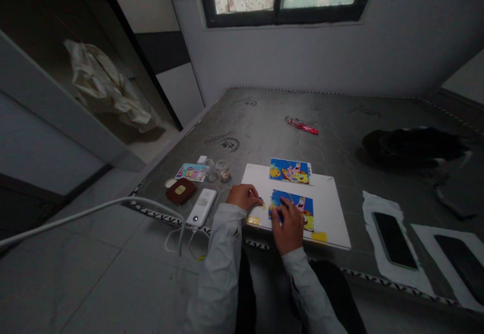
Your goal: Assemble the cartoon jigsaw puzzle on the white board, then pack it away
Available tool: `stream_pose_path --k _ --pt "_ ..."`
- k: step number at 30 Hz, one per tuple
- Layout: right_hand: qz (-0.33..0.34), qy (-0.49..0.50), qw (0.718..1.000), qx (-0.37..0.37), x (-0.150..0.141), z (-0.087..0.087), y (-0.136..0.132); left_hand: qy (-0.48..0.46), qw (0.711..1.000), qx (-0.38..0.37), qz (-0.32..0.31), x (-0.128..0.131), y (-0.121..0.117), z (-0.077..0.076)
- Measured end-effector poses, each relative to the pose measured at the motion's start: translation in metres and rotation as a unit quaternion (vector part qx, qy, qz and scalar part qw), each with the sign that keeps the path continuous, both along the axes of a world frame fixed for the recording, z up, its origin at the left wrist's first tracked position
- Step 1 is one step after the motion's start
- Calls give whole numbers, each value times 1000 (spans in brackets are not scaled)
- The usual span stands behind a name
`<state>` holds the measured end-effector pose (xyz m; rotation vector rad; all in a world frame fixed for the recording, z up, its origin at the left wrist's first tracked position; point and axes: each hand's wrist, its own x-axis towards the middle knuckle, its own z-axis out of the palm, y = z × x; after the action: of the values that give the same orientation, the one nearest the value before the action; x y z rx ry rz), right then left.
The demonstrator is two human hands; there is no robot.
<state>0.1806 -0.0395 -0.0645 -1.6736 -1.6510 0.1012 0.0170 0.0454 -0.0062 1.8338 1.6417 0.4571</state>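
Note:
A white board lies at the near edge of the covered bed or table. On it is a blue cartoon jigsaw puzzle with an uneven left edge, below a matching picture card. My left hand is closed in a pinch at the board's left side, on what looks like a small blue puzzle piece. Pale yellowish bits lie by its fingertips. My right hand rests over the puzzle, thumb and forefinger apart and touching its left part. The hand hides some of the picture.
To the left are a white power bank with a cable, a brown case, a colourful card and small clear containers. A phone lies right on white paper. Farther back are a red wrapper and a black bag-like item.

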Motion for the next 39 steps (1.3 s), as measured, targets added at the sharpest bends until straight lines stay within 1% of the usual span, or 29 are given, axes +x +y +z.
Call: stream_pose_path --k 4,10,12,14,17,19,21,25,28,33,35,39 --pt "2 -8 1000 2 0 1 0 29 1000 -10 -6 -1 -1 4" --pt "5 -6 1000 -4 -1 3 0 44 997 -55 -26 -1 -5 14" --pt "4 -5 1000 -9 -1 2 0 43 997 -55 -13 0 -6 15" --pt "1 -5 1000 -10 -1 1 0 30 998 -50 14 0 -6 15" --pt "1 -3 1000 -5 -1 0 0 -1 998 -25 52 0 -6 13" --pt "4 -1 1000 -4 0 0 0 -24 998 -8 59 -1 -5 13" --pt "7 1 1000 -5 0 0 0 -49 997 -7 51 -1 -5 13" --pt "5 3 1000 -4 0 0 1 -77 996 -35 11 0 -5 12" --pt "3 4 1000 -4 0 1 1 -71 997 -42 -11 0 -5 10" --pt "2 7 1000 -9 0 1 0 -33 999 -24 -34 0 -5 9" --pt "2 7 1000 -4 0 2 0 -24 999 -23 -37 0 -5 7" --pt "1 7 1000 -3 0 4 0 -4 1000 -18 -13 1 -4 2"
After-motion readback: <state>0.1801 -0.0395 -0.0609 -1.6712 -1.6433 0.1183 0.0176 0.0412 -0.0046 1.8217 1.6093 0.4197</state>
